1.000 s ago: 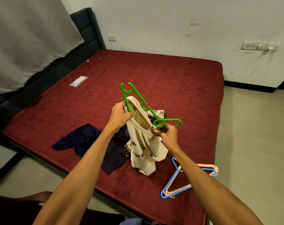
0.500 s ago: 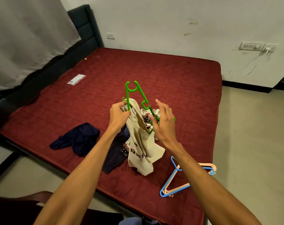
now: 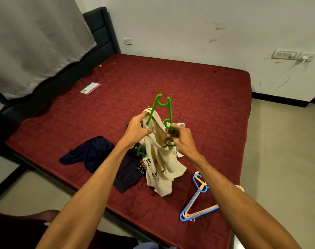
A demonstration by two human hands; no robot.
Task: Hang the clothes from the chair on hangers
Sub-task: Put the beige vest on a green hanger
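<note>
A green plastic hanger [image 3: 168,112] stands almost on end above the bed, partly inside a cream T-shirt [image 3: 161,164] with dark print. My left hand [image 3: 136,131] grips the shirt's neck and the hanger's left bar. My right hand [image 3: 182,140] pinches the hanger near its hook and the shirt's edge. The shirt's hem rests on the maroon mattress [image 3: 198,97]. Dark navy clothes [image 3: 92,151] and a patterned garment [image 3: 141,167] lie under and left of the shirt. The hanger's lower end is hidden in cloth.
Blue and peach hangers [image 3: 196,202] lie stacked on the mattress's near right corner. A small plastic packet [image 3: 89,88] lies far left on the bed. A dark chair [image 3: 18,229] shows at bottom left. A dark headboard [image 3: 99,29] and a grey curtain [image 3: 36,38] bound the left.
The hanger has swung from slanted to nearly upright. My right hand let go of its hook end, opened, then closed again on the hanger near the shirt's neck. My left hand kept its grip.
</note>
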